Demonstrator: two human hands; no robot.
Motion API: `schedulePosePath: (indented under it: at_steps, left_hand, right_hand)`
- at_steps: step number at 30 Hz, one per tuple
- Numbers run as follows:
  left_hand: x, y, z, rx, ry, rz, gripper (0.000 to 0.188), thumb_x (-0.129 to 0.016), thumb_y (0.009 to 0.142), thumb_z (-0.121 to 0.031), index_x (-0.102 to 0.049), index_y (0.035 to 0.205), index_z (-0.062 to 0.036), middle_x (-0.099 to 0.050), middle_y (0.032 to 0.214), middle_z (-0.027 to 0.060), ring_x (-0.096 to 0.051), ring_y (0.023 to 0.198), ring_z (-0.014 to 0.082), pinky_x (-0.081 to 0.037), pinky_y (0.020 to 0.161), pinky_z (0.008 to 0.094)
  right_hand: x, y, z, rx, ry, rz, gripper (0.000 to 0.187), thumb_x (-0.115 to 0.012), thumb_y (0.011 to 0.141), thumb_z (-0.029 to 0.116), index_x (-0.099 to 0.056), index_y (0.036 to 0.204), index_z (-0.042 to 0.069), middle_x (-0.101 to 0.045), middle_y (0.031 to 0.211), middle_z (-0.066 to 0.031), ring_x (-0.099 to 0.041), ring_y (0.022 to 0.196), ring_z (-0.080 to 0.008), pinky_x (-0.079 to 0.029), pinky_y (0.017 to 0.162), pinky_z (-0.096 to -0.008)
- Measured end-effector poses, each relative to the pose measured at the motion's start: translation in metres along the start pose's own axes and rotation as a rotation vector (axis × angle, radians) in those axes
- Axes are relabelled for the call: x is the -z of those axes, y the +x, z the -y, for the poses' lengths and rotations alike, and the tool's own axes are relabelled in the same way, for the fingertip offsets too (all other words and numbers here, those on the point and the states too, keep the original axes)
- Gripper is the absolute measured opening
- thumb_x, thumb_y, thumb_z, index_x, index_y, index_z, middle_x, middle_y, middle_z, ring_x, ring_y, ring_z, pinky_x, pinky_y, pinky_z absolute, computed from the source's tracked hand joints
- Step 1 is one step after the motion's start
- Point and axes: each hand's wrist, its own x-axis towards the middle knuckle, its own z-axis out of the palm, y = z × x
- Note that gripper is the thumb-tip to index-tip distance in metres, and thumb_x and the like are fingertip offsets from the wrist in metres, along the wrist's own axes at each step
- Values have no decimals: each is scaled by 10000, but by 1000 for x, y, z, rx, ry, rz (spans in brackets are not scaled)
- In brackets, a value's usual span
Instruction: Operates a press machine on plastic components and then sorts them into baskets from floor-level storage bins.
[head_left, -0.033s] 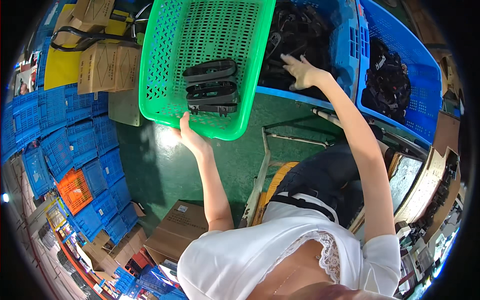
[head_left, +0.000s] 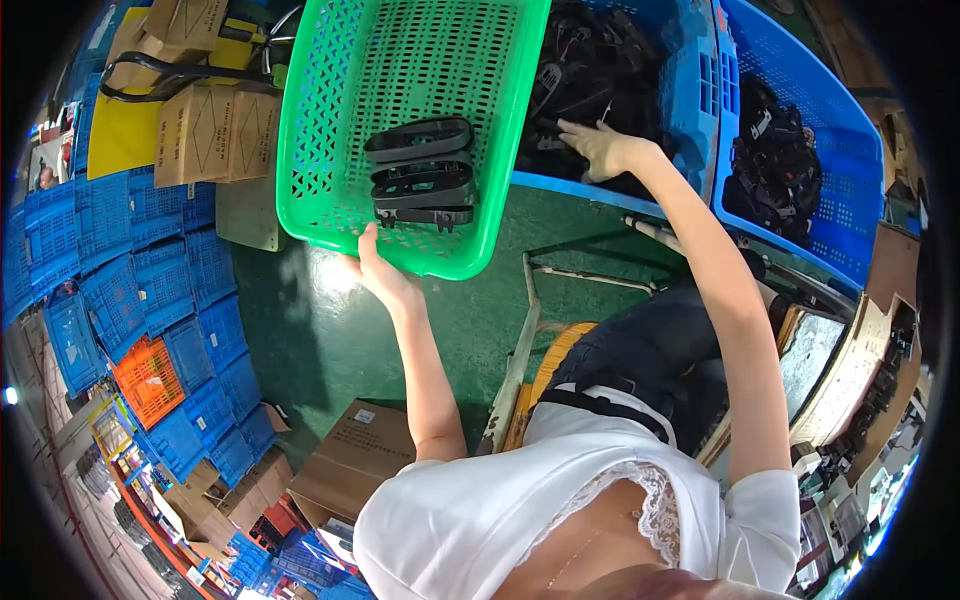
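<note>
My left hand (head_left: 382, 278) grips the near rim of a green plastic basket (head_left: 462, 262), thumb on top and the other fingers hidden underneath. Inside the basket, a few black oval plastic frames (head_left: 422, 184) lie side by side near its right wall. My right hand (head_left: 612, 153) reaches over the near edge of a blue crate (head_left: 590, 192), fingers stretched out and apart, with nothing seen in it. Below it in that crate is a heap of dark plastic parts (head_left: 575, 80), too dark to tell apart.
To the right, another blue crate (head_left: 850, 190) holds small black parts (head_left: 775, 165). Cardboard boxes (head_left: 205, 130) stand left of the basket. Blue crates (head_left: 165, 280) and an orange crate (head_left: 148, 380) are stacked at the left. A metal-framed stool (head_left: 525, 340) and a carton (head_left: 355, 455) are close to me.
My right hand has shifted very slightly left over the dark parts, its fingers a little changed in pose. My left hand and the basket look almost still.
</note>
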Motion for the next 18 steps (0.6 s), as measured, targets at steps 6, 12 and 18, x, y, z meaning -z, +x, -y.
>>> schedulePosePath:
  at_steps: [6, 12, 18]
  left_hand:
    - [1, 0, 4, -22, 8, -29, 355, -521, 766, -28, -481, 1119, -21, -536, 1039, 81, -532, 893, 197, -468, 741, 345]
    - [0, -1, 3, -14, 2, -16, 356, -507, 772, -19, -479, 1126, -15, -535, 1052, 86, -533, 890, 198, -467, 740, 347]
    - [-5, -4, 2, -15, 22, -25, 353, -501, 774, -20, -478, 1126, -9, -537, 1049, 92, -536, 891, 203, -472, 734, 351]
  right_hand:
    - [-1, 18, 5, 30, -200, 40, 1031, -784, 601, 321, -171, 1387, 60, -338, 1353, -106, -310, 1270, -247, -250, 1060, -387]
    - [-5, 33, 2, 33, -123, -122, 877, -832, 498, 220, -401, 1243, 51, -547, 1124, -92, -482, 1103, -249, -405, 908, -363]
    - [18, 52, 6, -46, -186, 132, 893, -857, 475, 287, -431, 1216, 30, -548, 1138, -118, -456, 1135, -277, -432, 891, -352]
